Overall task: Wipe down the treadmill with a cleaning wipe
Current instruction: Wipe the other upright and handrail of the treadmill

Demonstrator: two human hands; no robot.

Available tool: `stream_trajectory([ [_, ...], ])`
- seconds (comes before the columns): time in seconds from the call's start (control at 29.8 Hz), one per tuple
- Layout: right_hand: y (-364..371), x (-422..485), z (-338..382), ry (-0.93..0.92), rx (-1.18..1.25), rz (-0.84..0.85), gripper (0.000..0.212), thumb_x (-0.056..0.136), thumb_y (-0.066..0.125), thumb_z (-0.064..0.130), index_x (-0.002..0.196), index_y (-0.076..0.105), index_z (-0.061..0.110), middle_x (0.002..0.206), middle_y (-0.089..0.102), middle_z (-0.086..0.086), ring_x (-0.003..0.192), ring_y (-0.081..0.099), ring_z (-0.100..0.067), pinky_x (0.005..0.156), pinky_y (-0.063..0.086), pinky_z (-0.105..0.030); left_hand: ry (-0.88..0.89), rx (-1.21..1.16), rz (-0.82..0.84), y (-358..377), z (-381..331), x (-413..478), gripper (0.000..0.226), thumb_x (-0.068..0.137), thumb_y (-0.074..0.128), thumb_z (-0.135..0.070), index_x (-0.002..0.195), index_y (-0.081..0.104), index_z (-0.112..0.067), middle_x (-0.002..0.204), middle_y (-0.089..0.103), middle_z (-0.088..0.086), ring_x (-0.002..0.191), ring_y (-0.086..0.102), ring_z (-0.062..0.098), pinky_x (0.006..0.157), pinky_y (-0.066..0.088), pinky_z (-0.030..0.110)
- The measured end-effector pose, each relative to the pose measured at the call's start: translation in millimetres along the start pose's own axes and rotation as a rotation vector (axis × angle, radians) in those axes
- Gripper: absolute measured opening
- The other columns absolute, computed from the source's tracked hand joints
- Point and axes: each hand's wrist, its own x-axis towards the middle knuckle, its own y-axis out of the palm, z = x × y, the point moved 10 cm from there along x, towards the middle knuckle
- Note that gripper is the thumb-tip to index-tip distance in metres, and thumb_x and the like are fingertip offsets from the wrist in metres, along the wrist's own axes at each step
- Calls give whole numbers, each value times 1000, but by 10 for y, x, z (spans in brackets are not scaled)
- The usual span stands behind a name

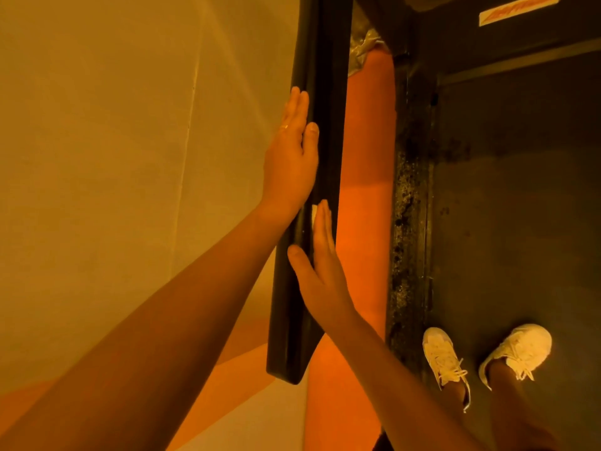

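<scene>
The left hand (pixel 289 161) is being pressed flat against the left side of the handrail (pixel 325 76), grip wide, fingers straight. Lower on the handrail, a white wipe (pixel 314 213) is being pressed to its right side under the straight fingers of the right hand (pixel 320 275), grip wide. Right of the handrail, the treadmill belt (pixel 520 190) is being stood on.

Blocked midway on the left face of the long black padded treadmill handrail (pixel 325 76) by the left hand (pixel 291 157), laid flat with straight fingers. Blocked lower down on the right face by the right hand (pixel 322 271), flat over a small white cleaning wipe (pixel 314 213). Bare above the left fingertips and below the right wrist. Open air across to the pale wall (pixel 97 157). Open too over the orange floor strip (pixel 367 157), as far as the grimy dark deck edge (pixel 409 222). White sneakers (pixel 442 356) on the grey belt (pixel 520 190).
</scene>
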Motion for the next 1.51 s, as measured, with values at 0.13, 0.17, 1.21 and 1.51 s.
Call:
stream_trajectory([
  [0.13, 76, -177, -55, -31, -20, -10, 76, 102, 45, 43, 156, -8, 38, 165, -12, 25, 152, -10, 2, 126, 15, -47, -5, -2, -2, 9, 38, 15, 49, 108, 38, -20, 155, 31, -9, 164, 24, 7, 151, 23, 16, 109, 17, 1],
  [0.17, 51, -114, -49, -23, -34, -19, 76, 101, 45, 45, 155, -8, 38, 165, -12, 23, 152, -11, 2, 127, 14, -46, -5, 0, -3, 8, 34, 18, 49, 108, 38, -20, 155, 31, -9, 164, 24, 7, 151, 23, 16, 108, 17, 0],
  [1.21, 196, -593, -191, 27, -70, -83, 88, 97, 56, 37, 159, -5, 25, 168, -6, 8, 154, -10, -7, 127, 11, -41, 114, 152, 149, 59, -107, -892, 55, 100, 35, -10, 155, 30, -5, 166, 19, 12, 155, 10, 28, 124, 17, 27],
  [1.51, 408, -1247, -421, -2, 33, -65, 79, 101, 52, 34, 155, -5, 36, 169, -6, 11, 155, -5, -8, 126, 15, -47, 136, 114, 149, 60, -122, -887, 54, 100, 37, -6, 154, 31, -1, 164, 21, 17, 154, 11, 33, 115, 8, 7],
])
